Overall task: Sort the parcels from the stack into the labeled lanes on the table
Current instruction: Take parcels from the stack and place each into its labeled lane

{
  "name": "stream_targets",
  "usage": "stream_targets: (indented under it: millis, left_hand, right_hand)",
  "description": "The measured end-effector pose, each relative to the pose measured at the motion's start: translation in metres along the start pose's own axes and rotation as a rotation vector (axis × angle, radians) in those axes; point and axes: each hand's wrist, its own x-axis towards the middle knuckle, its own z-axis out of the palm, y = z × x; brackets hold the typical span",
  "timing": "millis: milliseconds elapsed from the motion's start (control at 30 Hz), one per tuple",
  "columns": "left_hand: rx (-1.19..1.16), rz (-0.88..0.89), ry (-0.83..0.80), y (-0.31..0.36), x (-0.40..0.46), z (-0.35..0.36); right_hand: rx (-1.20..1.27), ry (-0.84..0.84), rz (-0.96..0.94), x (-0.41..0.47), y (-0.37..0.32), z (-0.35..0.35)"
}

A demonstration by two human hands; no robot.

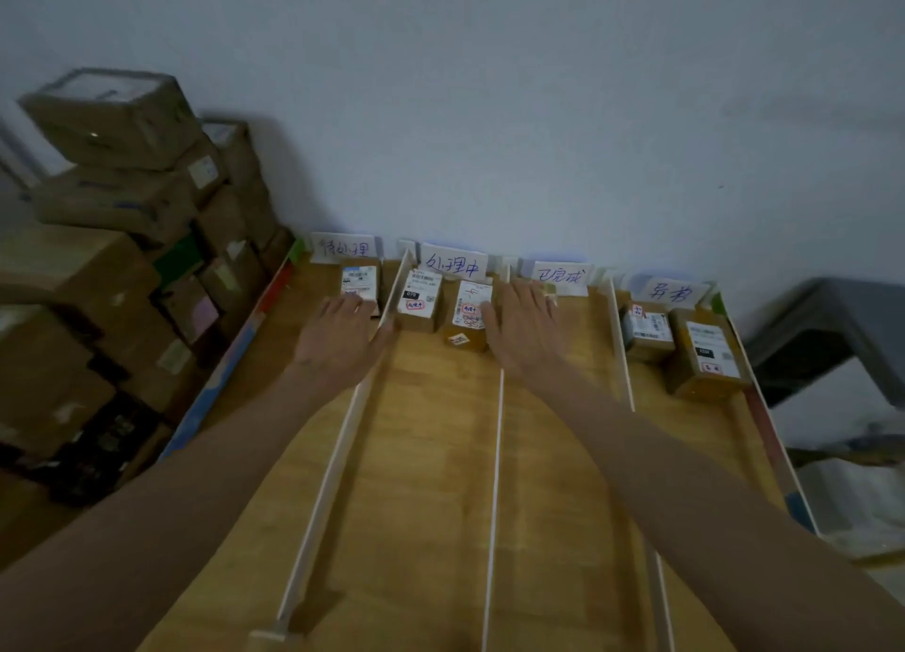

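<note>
Brown cardboard parcels with white printed labels sit at the far end of the lanes; the left hand (343, 338) lies flat, fingers spread, on one parcel (361, 282), while the right hand (521, 331) rests open beside a second parcel (470, 316), thumb touching it. Thin white dividers (494, 480) split the smooth wooden table (431, 480); handwritten paper signs (455, 262) stand against a pale wall (538, 113), and the box stack (112, 260) rises left of the left hand.
</note>
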Motion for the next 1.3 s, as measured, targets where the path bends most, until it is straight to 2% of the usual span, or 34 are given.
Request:
stream_targets:
  millis: [433,700,1000,1300]
  left_hand:
    - [0.134,-0.183,0.076,-0.151,-0.214,-0.102]
    - [0.119,-0.341,0.140,-0.231,-0.299,-0.133]
    - [0.129,-0.440,0.141,-0.318,-0.296,-0.133]
    - [0.040,-0.487,0.122,-0.396,-0.232,-0.126]
  right_hand:
    - [0.012,0.025,-0.235,-0.128,-0.214,-0.012]
    - [0.068,0.012,-0.336,-0.168,-0.309,-0.007]
    - [0.191,-0.061,-0.387,-0.141,-0.389,0.026]
    - [0.293,-0.276,-0.220,-0.066,-0.450,0.077]
